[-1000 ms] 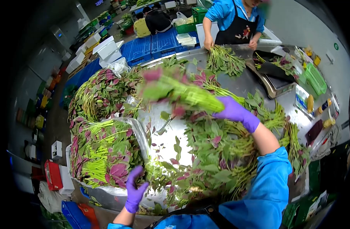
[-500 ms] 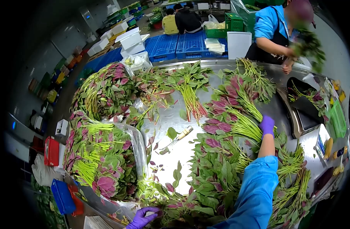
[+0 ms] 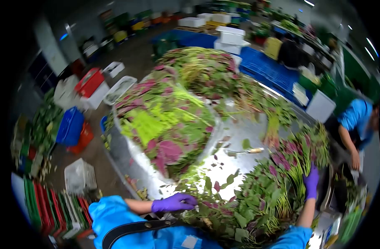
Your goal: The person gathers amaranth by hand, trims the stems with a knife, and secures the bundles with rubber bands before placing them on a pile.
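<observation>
My right hand (image 3: 311, 181), in a purple glove, is closed around the pale stems of an amaranth bunch (image 3: 297, 172) at the right of the table. My left hand (image 3: 174, 202), gloved alike, hovers at the near edge beside loose amaranth leaves (image 3: 208, 203). Its fingers are loosely bent and a little apart, with nothing visible in them. More green and purple amaranth (image 3: 250, 203) lies between the hands. A knife (image 3: 244, 152) with a light handle rests on the metal table (image 3: 229, 178). Motion blur softens the view.
A large plastic-lined heap of amaranth (image 3: 169, 124) stands left of the table's middle, another heap (image 3: 202, 66) behind it. Blue pallets (image 3: 260, 66) and white foam boxes (image 3: 231, 36) are further back. A co-worker (image 3: 355, 120) stands at the right. Crates (image 3: 69, 126) sit on the left floor.
The view has swung left, showing more floor and crates. My right hand stays at the amaranth stems. My left hand and forearm show more fully, its fingers less pinched.
</observation>
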Motion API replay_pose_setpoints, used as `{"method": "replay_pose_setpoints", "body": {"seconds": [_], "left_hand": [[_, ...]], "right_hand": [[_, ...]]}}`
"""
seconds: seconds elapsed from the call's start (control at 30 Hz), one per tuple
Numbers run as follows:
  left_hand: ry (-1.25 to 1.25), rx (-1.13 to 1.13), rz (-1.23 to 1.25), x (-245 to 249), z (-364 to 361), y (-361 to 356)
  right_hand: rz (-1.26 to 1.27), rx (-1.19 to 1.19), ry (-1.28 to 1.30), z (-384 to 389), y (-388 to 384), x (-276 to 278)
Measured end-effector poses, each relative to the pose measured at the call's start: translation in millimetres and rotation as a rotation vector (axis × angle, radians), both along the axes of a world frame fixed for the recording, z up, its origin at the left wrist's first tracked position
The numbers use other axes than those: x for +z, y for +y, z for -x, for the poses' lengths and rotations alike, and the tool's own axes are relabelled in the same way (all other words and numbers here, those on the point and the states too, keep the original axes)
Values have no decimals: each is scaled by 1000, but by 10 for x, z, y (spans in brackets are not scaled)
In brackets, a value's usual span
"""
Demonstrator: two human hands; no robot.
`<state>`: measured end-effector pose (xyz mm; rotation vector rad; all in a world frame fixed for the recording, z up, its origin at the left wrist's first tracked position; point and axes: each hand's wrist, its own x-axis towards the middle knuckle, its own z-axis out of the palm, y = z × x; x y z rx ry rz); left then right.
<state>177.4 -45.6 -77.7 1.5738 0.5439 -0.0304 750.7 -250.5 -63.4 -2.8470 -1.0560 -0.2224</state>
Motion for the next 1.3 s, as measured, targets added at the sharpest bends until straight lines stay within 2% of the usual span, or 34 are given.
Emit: {"method": "replay_pose_setpoints", "body": {"seconds": [0.07,0.17,0.2,0.33,0.4,0.47,0.53,0.57,0.6,0.7,0.73,0.8,0.83,0.87,0.9,1.0,1.13,1.27,1.3], "left_hand": [[-16,34,126,91,66,83],[-102,20,107,179,275,281],[-161,30,61,53,371,346],[-180,119,70,144,775,638],[-202,204,71,86,1028,785],[-211,238,83,19,1330,938],[-155,339,135,13,1626,1075],[-24,412,319,114,1768,1162],[-119,426,244,9,1895,1227],[-6,527,390,127,2185,1506],[-67,553,413,-36,2291,1574],[32,630,488,117,2373,1762],[13,624,369,29,2419,1855],[26,654,390,-33,2467,1918],[1,673,355,-113,2485,1991],[-23,674,304,-293,2530,2179],[-44,684,343,-361,2423,2330],[-1,685,420,-329,2277,2396],[3,683,424,-322,2234,2404]], "right_hand": [[-235,496,145,645,464,262],[-234,696,302,1873,1285,759],[-202,753,318,2169,1505,825],[-185,971,444,3055,2485,1032],[-171,1009,410,3256,2994,994],[-158,894,535,3408,3471,963],[-259,845,543,3422,3990,705],[-261,829,540,3458,4220,666],[-278,764,544,3506,4448,643],[-324,672,509,3564,5126,408],[-346,657,475,3532,5353,286],[-299,641,436,3451,5737,91],[-269,627,536,3458,5881,60],[-236,613,636,3440,6003,33],[-237,608,630,3408,6088,21],[-116,753,959,3304,6274,37],[-27,764,996,3233,6406,110],[-85,807,1018,3289,6343,126],[-122,847,892,3308,6333,48]]}}
